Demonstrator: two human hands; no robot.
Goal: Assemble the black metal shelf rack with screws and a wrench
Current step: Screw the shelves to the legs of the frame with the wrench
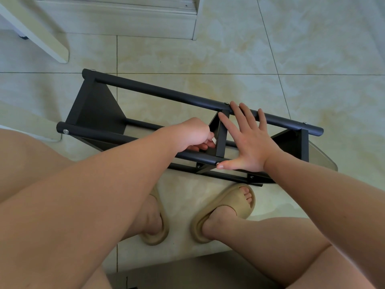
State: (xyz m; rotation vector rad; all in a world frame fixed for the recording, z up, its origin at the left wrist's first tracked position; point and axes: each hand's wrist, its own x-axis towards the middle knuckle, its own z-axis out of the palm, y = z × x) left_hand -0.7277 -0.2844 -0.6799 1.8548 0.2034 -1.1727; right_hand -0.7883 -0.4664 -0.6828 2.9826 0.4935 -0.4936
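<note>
The black metal shelf rack (145, 89) lies on its side on the tiled floor in front of me, with round poles and flat black shelf plates joined by silver screws. My left hand (192, 133) reaches inside the frame beside the middle shelf plate (220, 138), fingers curled; what they hold is hidden. My right hand (248, 140) lies flat and spread across the middle plate and both poles, its thumb tip against a silver screw (217, 163) on the near pole. No wrench is visible.
My feet in beige slippers (231, 211) rest just in front of the rack, and my bare knees fill the lower corners. A white furniture leg (41, 36) stands at the upper left, and a pale cabinet base (125, 21) runs along the top.
</note>
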